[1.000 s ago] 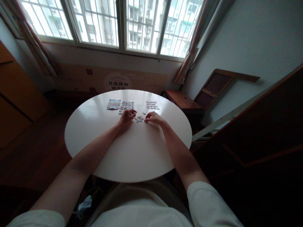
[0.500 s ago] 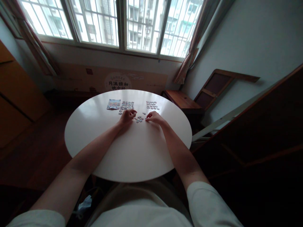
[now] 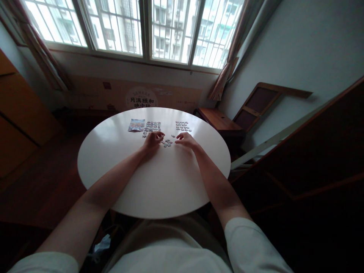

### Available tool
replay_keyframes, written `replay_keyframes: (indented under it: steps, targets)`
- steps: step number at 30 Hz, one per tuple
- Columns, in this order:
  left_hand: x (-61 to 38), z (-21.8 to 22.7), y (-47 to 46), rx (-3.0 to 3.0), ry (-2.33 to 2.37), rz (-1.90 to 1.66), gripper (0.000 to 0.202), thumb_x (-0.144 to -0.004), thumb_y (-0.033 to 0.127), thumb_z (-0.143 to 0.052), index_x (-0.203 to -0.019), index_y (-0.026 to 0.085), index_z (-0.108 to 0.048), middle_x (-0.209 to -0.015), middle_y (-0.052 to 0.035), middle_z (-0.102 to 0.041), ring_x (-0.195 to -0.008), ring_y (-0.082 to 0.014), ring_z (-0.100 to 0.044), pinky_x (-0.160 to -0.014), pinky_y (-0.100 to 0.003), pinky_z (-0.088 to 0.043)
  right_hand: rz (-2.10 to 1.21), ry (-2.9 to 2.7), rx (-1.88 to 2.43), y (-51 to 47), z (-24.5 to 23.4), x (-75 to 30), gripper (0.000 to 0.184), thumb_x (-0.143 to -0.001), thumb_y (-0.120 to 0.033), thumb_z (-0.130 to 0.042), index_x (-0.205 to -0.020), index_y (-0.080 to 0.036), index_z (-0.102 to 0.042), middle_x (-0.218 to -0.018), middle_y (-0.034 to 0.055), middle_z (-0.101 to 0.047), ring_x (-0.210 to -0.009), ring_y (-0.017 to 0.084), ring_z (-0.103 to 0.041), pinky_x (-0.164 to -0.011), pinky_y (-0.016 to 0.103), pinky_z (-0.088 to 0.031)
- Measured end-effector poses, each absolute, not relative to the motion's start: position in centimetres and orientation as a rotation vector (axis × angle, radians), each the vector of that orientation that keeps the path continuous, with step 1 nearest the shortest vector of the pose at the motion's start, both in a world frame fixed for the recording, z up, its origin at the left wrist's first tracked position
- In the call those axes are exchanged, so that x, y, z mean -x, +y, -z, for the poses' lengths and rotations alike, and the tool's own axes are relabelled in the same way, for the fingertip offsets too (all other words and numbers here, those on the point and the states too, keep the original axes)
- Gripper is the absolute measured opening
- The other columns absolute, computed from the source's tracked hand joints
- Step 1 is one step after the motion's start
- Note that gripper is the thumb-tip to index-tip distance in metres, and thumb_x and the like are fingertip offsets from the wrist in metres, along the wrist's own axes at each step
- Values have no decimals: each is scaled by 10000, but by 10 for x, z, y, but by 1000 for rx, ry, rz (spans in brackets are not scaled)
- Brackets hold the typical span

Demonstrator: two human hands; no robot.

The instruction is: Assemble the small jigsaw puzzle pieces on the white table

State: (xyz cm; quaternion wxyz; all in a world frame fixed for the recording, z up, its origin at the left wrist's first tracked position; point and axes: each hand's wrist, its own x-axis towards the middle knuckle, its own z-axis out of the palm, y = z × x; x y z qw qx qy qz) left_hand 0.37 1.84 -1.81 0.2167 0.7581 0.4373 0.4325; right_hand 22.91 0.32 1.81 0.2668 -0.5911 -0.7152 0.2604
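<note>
Small jigsaw puzzle pieces lie on a round white table (image 3: 159,185). A loose pile of puzzle pieces (image 3: 167,143) sits between my two hands, with a single puzzle piece (image 3: 173,136) just beyond it. My left hand (image 3: 153,139) is curled at the pile's left side, thumb and fingers close together; whatever they may hold is too small to make out. To the pile's right, my right hand (image 3: 186,140) rests low over the table, its thumb and forefinger apart with nothing visible between them. Rows of puzzle pieces (image 3: 153,124) lie beyond my left hand, and another set of rows (image 3: 182,126) beyond my right.
A printed picture packet (image 3: 136,125) lies left of the left rows. Behind the table are a wall banner (image 3: 99,91) and barred windows. A low wooden bench (image 3: 218,120) stands at the back right, near a leaning wooden frame (image 3: 258,102).
My right hand's fingertips have lifted slightly and parted. The left hand stays almost where it was, and the rows of pieces look the same.
</note>
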Motion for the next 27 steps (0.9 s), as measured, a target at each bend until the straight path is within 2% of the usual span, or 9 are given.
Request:
replay_keyframes:
  steps: [4, 8, 14, 19, 22, 27]
  targets:
    - [-4, 20, 20, -2116, 1218, -1222, 214, -780, 269, -559, -863, 143, -710, -644, -19, -663, -532, -111, -581, -483, -185, -421, -707, -1988, 1649, 5, -18, -231, 217, -630, -209, -786, -812, -102, -735, -727, 37, -665, -614, 113, -561, -575, 212, -412]
    - [-4, 21, 22, -2109, 1214, -1217, 229, -782, 276, -555, -877, 138, -711, -639, -20, -659, -512, -111, -578, -487, -192, -423, -751, -1962, 1626, 6, -16, -230, 178, -622, -155, -774, -783, -102, -718, -702, 27, -652, -609, 108, -555, -570, 204, -410]
    - [-3, 21, 21, -2141, 1219, -1199, 237, -784, 276, -550, -882, 140, -717, -652, -24, -665, -533, -119, -581, -489, -196, -413, -921, -1795, 1512, 3, -14, -226, 301, -591, -73, -757, -879, -108, -676, -731, 27, -663, -585, 96, -559, -549, 188, -434]
    - [-6, 17, 15, -2221, 1212, -1170, 223, -788, 261, -558, -886, 150, -725, -656, -22, -674, -559, -126, -590, -533, -208, -431, -954, -1785, 1310, -2, -21, -213, 156, -656, -120, -688, -810, -109, -707, -662, 19, -665, -607, 104, -573, -613, 215, -456]
    - [-7, 11, 7, -2272, 1191, -1125, 233, -807, 301, -576, -911, 160, -728, -637, -16, -667, -552, -130, -590, -555, -221, -438, -1020, -1733, 1245, -6, -26, -206, 132, -677, -140, -669, -798, -104, -708, -632, 27, -665, -615, 119, -592, -637, 236, -466]
    - [-8, 4, -4, -2462, 1181, -1169, 239, -839, 374, -592, -900, 187, -728, -667, -15, -668, -588, -133, -575, -640, -250, -437, -974, -1744, 1177, -10, -29, -201, 125, -683, -194, -681, -787, -127, -699, -744, 43, -703, -694, 128, -619, -683, 245, -475]
